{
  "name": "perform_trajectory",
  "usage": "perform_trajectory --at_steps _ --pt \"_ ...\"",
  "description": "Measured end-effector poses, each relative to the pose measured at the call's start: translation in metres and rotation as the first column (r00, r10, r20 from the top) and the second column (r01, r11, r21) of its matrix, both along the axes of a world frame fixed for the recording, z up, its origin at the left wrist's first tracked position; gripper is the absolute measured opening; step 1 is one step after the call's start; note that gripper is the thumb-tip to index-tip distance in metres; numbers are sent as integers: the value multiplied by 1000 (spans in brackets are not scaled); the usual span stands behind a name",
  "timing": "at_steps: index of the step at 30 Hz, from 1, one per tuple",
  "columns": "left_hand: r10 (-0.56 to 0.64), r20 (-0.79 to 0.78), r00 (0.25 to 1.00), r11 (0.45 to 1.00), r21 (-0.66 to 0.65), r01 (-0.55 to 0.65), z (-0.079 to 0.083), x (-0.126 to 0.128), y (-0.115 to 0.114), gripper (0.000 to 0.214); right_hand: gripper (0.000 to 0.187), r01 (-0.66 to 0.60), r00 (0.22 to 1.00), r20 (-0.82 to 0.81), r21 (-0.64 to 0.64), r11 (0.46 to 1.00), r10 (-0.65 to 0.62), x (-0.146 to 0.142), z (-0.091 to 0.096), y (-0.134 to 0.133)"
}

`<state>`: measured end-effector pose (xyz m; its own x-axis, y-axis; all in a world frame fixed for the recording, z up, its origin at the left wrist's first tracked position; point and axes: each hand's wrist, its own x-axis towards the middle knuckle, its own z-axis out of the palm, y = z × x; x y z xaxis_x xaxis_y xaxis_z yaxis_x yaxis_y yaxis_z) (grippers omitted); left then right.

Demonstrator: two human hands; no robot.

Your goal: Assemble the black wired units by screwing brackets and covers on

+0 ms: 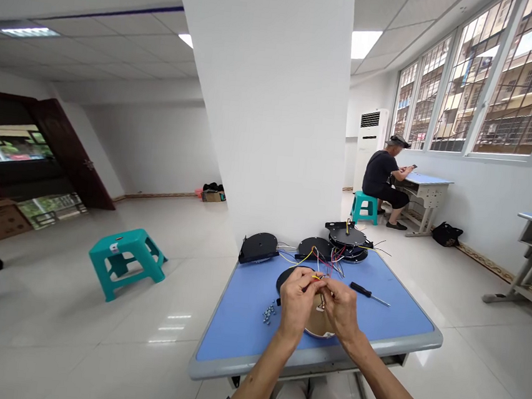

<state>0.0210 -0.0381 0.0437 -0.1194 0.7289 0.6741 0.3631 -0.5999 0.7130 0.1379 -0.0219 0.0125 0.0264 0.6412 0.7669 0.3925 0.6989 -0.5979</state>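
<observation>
My left hand (295, 304) and my right hand (341, 307) meet above the near middle of the blue table (235, 322). Both have their fingers pinched together on thin wires (317, 278), yellow and red among them. Below the hands lies a round tan piece (319, 320) with a white connector inside it, partly covered by them. Behind my left hand a black round plate (286, 280) shows in part. A small heap of silvery screws or nuts (269, 313) lies left of my left hand. To the right rests a screwdriver (370, 293) with a black handle.
Along the table's far edge sit black round units (260, 248) with loose coloured wires, some of them stacked (347, 235). A white pillar (274, 112) stands behind. A green stool (126, 258) is at left. Far right, a person (381, 173) sits at another desk (425, 180).
</observation>
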Motion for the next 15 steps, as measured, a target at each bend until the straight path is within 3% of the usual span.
perform_trajectory --at_steps 6,9,13,15 --pt "-145 324 935 958 -190 215 7 -12 1 14 32 36 985 167 56 998 -45 1 3 -5" --pt "-171 431 886 912 -272 308 9 -16 1 17 27 -6 990 139 84 996 -6 0 4 -6" --pt "-173 317 932 934 -246 257 15 -17 -1 12 28 -174 983 62 -20 984 175 -5 4 -6" --pt "-174 235 956 953 -206 224 18 -17 -3 10 28 -186 982 22 -49 981 188 -7 3 -5"
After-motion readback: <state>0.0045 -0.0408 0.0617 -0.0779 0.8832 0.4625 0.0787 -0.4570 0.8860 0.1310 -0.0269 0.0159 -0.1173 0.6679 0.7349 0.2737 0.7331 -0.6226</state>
